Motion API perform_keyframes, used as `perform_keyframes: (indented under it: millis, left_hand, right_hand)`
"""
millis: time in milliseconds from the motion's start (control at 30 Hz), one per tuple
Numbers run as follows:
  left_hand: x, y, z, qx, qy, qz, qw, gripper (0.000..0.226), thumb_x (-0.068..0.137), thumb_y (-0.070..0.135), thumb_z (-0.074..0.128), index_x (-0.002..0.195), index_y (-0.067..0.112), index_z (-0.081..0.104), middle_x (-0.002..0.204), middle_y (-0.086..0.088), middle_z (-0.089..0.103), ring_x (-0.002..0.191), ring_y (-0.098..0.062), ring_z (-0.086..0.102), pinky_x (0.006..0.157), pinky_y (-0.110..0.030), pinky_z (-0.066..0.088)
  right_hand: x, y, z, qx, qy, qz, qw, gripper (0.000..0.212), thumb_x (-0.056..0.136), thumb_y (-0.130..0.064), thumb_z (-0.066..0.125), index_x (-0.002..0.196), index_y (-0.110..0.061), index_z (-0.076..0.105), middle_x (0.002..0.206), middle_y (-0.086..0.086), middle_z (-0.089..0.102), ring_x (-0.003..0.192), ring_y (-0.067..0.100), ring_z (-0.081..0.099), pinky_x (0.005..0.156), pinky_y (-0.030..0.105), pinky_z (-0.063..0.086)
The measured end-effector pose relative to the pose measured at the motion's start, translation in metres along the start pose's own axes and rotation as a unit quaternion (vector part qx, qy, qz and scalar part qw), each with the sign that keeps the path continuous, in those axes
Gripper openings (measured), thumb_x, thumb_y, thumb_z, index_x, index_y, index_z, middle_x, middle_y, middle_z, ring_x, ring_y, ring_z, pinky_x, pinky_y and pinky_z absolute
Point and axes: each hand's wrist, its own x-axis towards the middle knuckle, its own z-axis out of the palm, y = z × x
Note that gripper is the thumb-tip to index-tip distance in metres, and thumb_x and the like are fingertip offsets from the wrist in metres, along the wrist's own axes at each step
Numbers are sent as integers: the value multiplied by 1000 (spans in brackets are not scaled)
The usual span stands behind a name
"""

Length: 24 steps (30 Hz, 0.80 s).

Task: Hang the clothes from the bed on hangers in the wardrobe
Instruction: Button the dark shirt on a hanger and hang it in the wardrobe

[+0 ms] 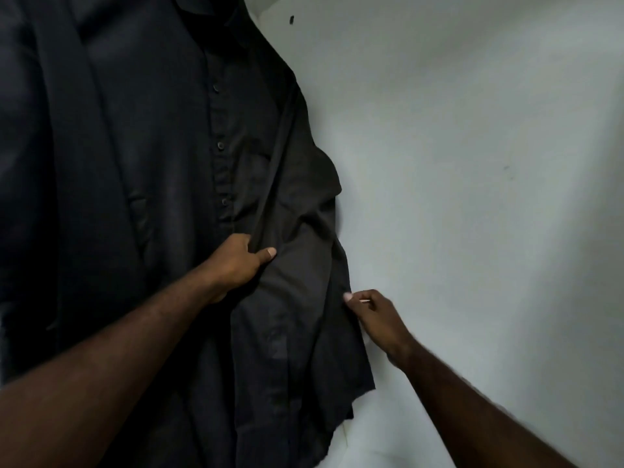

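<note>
While the black shirt [253, 130] hangs at frame left, the left grip [236, 261] clutches its front and the right grip [374, 315] pinches its edge.

Black shirt [287, 332]: thin woven cloth, matt, creased, with small dark buttons [221, 145] of faint gloss. Garment at left [67, 163]: smoother dark cloth with slight sheen. Wall [472, 163]: pale, matt, smooth painted surface.

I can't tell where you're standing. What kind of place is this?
Probably a wardrobe or closet, though I can't be sure. A black buttoned shirt hangs beside another dark garment, against a plain pale wall. The left hand and right hand both hold the shirt's cloth.
</note>
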Motion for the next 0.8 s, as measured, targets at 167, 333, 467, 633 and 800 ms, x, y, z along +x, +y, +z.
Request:
perform_keyframes:
  millis: [167,333,467,633,800]
  left_hand:
    - [-12,-7,4,-24,-12,-4,1000,19,93,21,65,105,7,70,92,-2,73,80,-17,68,74,-31,55]
    - [-23,-11,1,6,4,6,1000,23,89,20,69,109,8,69,98,1,72,87,-12,67,83,-28,54]
    - [-36,-15,6,0,-22,-5,1000,35,78,15,80,110,11,68,99,5,71,88,-5,67,87,-25,53]
    - [-52,-25,17,5,-59,-29,998,39,74,10,82,111,8,68,95,7,72,83,-3,68,86,-27,55]
    - [-57,-26,16,-15,-46,-34,998,43,75,12,82,114,5,66,102,1,72,90,-11,68,91,-32,54]
  right_hand:
    - [-4,43,3,-29,-36,44,998,23,85,-20,74,82,-1,63,74,3,66,68,18,61,62,29,46]
    - [9,62,-8,-139,88,52,985,25,88,-11,65,64,-11,59,60,1,54,65,20,50,62,30,38]
    - [6,65,-4,-153,51,43,986,9,88,-9,63,80,-13,62,73,0,61,71,18,56,61,27,41]
    - [-10,83,-14,-202,74,80,973,17,83,-4,60,99,-11,60,91,0,60,87,22,57,72,25,41]
    - [-29,86,-6,-27,228,165,959,30,81,-34,57,72,-5,59,73,6,63,68,29,61,67,43,57]
